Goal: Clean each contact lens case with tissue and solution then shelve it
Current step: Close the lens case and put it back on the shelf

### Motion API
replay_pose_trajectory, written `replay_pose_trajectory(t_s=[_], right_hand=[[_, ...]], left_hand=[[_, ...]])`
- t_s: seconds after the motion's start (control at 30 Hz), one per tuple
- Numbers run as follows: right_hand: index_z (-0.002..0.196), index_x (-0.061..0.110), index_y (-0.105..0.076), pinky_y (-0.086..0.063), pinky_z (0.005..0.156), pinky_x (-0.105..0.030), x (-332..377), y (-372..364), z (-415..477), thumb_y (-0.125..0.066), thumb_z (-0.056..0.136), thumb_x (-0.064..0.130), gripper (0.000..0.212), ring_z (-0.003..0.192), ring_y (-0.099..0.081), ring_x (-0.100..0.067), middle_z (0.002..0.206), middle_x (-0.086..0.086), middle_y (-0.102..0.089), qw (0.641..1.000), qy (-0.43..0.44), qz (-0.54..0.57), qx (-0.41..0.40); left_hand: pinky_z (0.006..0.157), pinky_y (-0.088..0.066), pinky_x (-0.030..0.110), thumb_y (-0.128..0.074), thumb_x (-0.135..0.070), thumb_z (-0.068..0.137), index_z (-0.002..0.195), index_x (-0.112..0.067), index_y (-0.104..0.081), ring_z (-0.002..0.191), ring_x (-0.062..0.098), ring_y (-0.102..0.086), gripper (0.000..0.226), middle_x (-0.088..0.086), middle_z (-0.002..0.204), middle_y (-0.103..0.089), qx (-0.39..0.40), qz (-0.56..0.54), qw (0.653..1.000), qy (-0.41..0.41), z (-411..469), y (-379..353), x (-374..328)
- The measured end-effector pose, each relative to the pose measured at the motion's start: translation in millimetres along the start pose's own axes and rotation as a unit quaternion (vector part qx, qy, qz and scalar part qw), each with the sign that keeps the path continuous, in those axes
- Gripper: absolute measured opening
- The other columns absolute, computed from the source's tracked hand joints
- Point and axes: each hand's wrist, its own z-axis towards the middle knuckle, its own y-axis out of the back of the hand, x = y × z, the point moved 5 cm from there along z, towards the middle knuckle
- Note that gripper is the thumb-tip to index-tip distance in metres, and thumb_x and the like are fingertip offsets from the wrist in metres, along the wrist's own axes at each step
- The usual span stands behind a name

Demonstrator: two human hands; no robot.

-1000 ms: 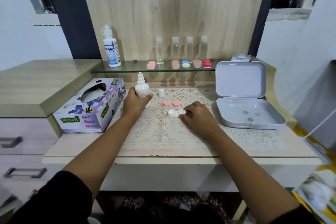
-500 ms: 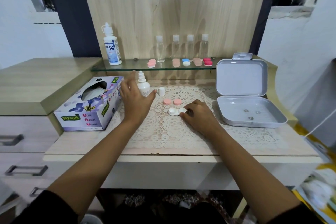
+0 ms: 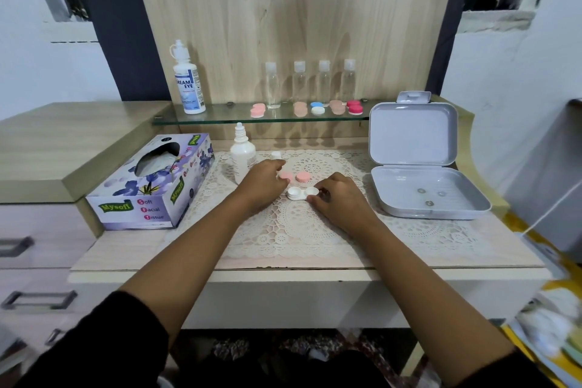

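A white contact lens case (image 3: 301, 193) lies open on the lace mat, its two pink caps (image 3: 303, 176) just behind it. My right hand (image 3: 341, 203) pinches the case's right end with its fingertips. My left hand (image 3: 263, 183) hovers low over the mat, fingers reaching to the left pink cap (image 3: 286, 175) and holding nothing. The small white solution bottle (image 3: 242, 156) stands uncapped behind my left hand, with its cap (image 3: 276, 154) beside it. A tissue box (image 3: 154, 179) sits to the left. Several cases (image 3: 318, 110) rest on the glass shelf (image 3: 220, 119).
An open grey plastic box (image 3: 422, 198) lies at the right of the mat. On the shelf stand a larger Dream Eye bottle (image 3: 188, 85) and several clear bottles (image 3: 299, 82). Drawers with handles (image 3: 37, 298) are at lower left.
My left hand has let go of the solution bottle, which now stands alone, and has moved right to the pink caps. My right hand has stayed on the white case.
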Motion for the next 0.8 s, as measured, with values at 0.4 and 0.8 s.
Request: replay_pose_trajectory(t_s=[0.4, 0.8], right_hand=[[0.112, 0.010, -0.065, -0.044, 0.088, -0.039, -1, -1, 0, -0.062, 0.086, 0.031, 0.034, 0.104, -0.050, -0.028, 0.109, -0.010, -0.058, 1.000, -0.005, 0.001, 0.005], [0.108, 0.010, -0.066, -0.043, 0.086, -0.038, -2, -2, 1, -0.063, 0.085, 0.032, 0.033, 0.100, -0.051, -0.028, 0.103, -0.010, -0.058, 1.000, -0.005, 0.014, 0.003]], left_hand=[[0.091, -0.035, 0.021, -0.056, -0.017, 0.091, 0.131, -0.007, -0.051, 0.117, 0.022, -0.051, 0.042, 0.012, 0.131, -0.051, 0.029, 0.031, 0.999, -0.004, 3, -1, 0], [0.085, -0.034, 0.018, -0.058, -0.021, 0.088, 0.120, -0.014, -0.061, 0.098, 0.007, -0.047, 0.033, 0.000, 0.113, -0.052, 0.004, -0.059, 0.997, -0.050, -30, -4, -9]])
